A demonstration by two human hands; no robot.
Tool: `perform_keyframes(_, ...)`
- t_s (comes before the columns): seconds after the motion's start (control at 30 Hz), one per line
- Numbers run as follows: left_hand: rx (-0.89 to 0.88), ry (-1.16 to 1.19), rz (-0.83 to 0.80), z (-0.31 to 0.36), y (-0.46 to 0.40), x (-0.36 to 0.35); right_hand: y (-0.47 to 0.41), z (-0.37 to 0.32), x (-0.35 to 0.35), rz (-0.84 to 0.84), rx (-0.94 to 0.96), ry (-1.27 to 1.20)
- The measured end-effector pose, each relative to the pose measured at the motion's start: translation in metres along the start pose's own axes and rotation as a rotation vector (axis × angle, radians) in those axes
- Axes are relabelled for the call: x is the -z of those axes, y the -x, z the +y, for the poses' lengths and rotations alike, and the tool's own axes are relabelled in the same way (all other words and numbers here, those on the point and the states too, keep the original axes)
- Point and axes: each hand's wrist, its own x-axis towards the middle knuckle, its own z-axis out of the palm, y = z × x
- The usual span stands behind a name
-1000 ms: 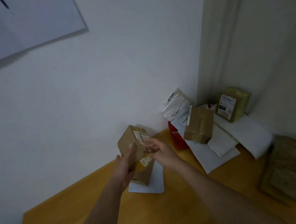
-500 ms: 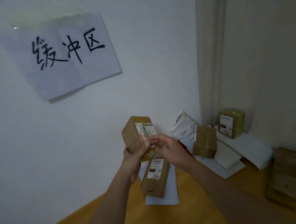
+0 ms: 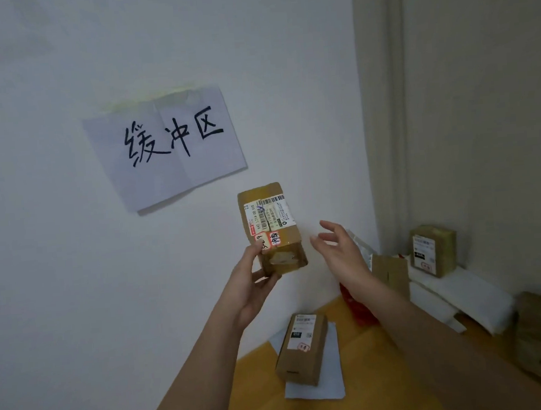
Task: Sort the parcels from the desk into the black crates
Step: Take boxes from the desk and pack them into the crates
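While your left hand [image 3: 252,289] pinches the bottom end of the small brown tape-wrapped cardboard parcel [image 3: 270,227], you hold it in the air off the yellow wooden desk [image 3: 263,394], label facing you, probably to read which crate it goes to. Long axis near upright, top tipped slightly left, white printed label [image 3: 268,216] running lengthwise. Your right hand [image 3: 339,251] hangs just beside it, fingers spread, touching nothing. A second brown box with a white label [image 3: 301,350] lies on a white envelope near the desk's back edge. No black crates in view.
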Motion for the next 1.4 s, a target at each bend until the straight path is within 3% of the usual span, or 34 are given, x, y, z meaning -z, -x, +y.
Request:
perform_keyframes(0.2,0.045,-0.071,0.013,0.024,-0.004,-0.005,-0.018,-0.013,0.023,-0.074,-0.061,0.033)
perform_keyframes(0.57,-0.052,-0.373,0.051,0.050,-0.013,-0.018,-0.036,-0.032,0.060,-0.305,-0.235,-0.230)
perform_keyframes(1.1,-0.281,-0.378,0.105,0.089,-0.011,0.014,-0.059,-0.017,0.031,-0.631,-0.195,-0.280)
perform_keyframes(1.4,-0.227,-0.460,0.073,0.078,-0.001,0.019,-0.049,-0.006,0.020,-0.701,-0.217,-0.279)
